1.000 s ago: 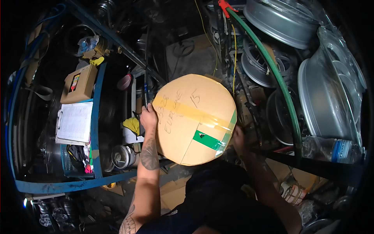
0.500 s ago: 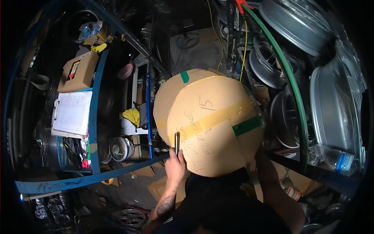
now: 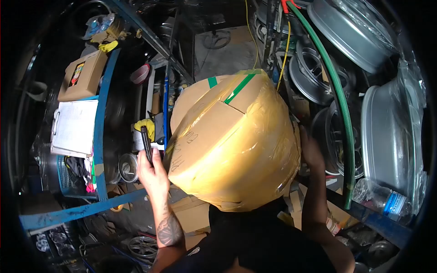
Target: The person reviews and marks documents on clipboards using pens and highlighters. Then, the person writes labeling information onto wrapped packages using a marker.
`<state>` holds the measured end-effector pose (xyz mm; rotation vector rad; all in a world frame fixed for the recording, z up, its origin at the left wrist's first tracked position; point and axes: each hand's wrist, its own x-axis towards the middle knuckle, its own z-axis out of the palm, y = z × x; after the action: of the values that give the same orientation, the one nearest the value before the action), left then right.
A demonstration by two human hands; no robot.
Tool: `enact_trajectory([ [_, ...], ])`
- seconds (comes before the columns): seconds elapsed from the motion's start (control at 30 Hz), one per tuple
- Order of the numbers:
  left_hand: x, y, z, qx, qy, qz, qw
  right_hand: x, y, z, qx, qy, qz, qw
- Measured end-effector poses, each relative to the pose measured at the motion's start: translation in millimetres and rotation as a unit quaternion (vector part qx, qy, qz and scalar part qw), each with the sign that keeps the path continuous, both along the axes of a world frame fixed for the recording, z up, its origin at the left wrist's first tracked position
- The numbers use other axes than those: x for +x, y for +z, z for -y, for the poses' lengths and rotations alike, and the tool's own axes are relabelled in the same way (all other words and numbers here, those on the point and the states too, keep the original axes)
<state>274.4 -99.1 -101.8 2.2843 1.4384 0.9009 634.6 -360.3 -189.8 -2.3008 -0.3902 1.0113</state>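
Observation:
A round, bulky cardboard package [image 3: 236, 154] fills the middle of the head view. Clear yellowish tape wraps its side, and handwriting and a green strip mark its face. My left hand [image 3: 152, 170] is closed around a black marker [image 3: 145, 139], which points upward just left of the package. At the package's right edge, my right hand [image 3: 311, 150] holds its side, with the fingertips hidden behind it. Another cardboard disc [image 3: 189, 98] with a green tape strip shows behind the package's upper left.
Blue shelf framing [image 3: 82, 216] runs along the left, carrying a clipboard with papers [image 3: 75, 129] and a cardboard box [image 3: 84, 75]. Silver wheel rims [image 3: 387, 132] stand at right, beside a green hose [image 3: 339, 91] and a plastic bottle [image 3: 393, 202].
The package has turned and tipped, so its taped side now shows and most writing is out of sight. My left hand has moved left and up with the marker, away from the package's face.

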Motion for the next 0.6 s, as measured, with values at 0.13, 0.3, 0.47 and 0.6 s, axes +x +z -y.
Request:
enact_trajectory([
  [0.13,37,-5,39,-0.038,-0.062,0.325,0.943,-21,-13,-13,0.293,-0.054,0.207,0.932],
  [0.3,11,-1,64,0.035,-0.096,0.194,0.976,-43,4,-13,0.457,-0.018,0.217,0.862],
  [0.47,46,35,134,-0.100,-0.380,0.006,0.920,-99,79,-26,0.600,0.381,0.006,0.703],
  [0.6,45,34,123,-0.246,-0.515,0.009,0.821,-130,107,-43,0.536,0.332,-0.166,0.758],
])
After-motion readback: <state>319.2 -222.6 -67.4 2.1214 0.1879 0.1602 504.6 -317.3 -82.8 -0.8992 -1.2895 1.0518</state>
